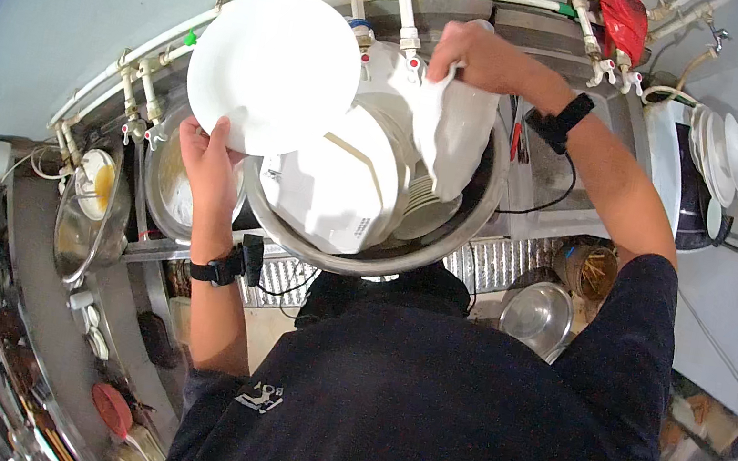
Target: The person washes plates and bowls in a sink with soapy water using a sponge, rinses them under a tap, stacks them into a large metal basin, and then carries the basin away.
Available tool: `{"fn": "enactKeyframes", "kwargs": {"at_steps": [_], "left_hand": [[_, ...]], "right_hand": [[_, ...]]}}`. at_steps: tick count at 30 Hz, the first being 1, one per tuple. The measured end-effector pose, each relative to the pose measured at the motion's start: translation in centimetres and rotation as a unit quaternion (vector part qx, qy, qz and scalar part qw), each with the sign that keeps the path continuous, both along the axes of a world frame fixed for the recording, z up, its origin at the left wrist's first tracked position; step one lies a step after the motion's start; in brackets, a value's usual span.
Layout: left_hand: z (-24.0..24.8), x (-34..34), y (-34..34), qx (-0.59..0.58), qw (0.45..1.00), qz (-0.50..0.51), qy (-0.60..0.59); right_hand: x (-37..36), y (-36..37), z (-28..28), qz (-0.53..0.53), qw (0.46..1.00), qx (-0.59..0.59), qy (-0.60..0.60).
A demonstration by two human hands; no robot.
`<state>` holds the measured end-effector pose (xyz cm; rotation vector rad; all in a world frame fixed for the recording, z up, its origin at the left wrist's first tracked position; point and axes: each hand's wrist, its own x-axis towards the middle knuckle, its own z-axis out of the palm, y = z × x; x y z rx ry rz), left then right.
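Observation:
My left hand (208,165) grips the lower rim of a round white plate (274,71), raised and tilted at the basin's left side. From the closed fingers of my right hand (481,58) hangs a white cloth (452,133) with a wavy edge, over the basin's right part. Below both hands, a large round metal basin (276,237) holds stacked white dishes. An angular white dish (322,192) leans at the front of it, and a stack of round plates (428,211) lies to its right. The plate and the cloth are apart.
White pipes with taps (410,30) run along the wall behind. A second metal basin (161,188) stands at left, beside a sink with a dish (94,184). More white plates (719,156) stand at far right. A metal bowl (537,315) sits lower right. A red bag (615,19) hangs on the pipes.

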<state>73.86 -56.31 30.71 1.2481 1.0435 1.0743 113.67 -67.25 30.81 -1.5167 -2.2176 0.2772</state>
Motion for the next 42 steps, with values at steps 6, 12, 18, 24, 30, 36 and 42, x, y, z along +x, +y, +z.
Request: {"fn": "enactKeyframes", "kwargs": {"at_steps": [6,12,18,24,30,36,42], "left_hand": [[1.8,3.1,-4.4,0.01,0.998,0.028,0.051],[2.3,6.6,-6.9,0.038,0.991,0.02,0.129],[1.1,10.5,-6.9,0.298,0.881,-0.013,0.367],[1.2,16.2,-8.4,0.265,0.824,-0.154,0.477],[-2.0,18.3,-9.6,0.337,0.773,-0.18,0.507],[-1.2,18.8,-9.0,0.333,0.73,-0.197,0.563],[-0.2,18.8,-9.1,0.349,0.709,-0.244,0.562]], "right_hand": [[-1.6,-1.7,-0.2,0.146,0.982,-0.089,0.084],[-1.6,-4.9,-1.8,0.132,0.988,-0.012,0.075],[-1.1,-9.1,0.0,0.124,0.991,0.005,0.054],[-2.0,-9.4,-1.4,0.034,0.994,0.087,0.056],[-2.6,-9.5,-1.8,-0.005,0.991,0.105,0.085],[-3.0,-9.2,-2.0,-0.03,0.989,0.121,0.078],[-3.6,-9.7,-3.3,-0.07,0.982,0.103,0.141]]}}
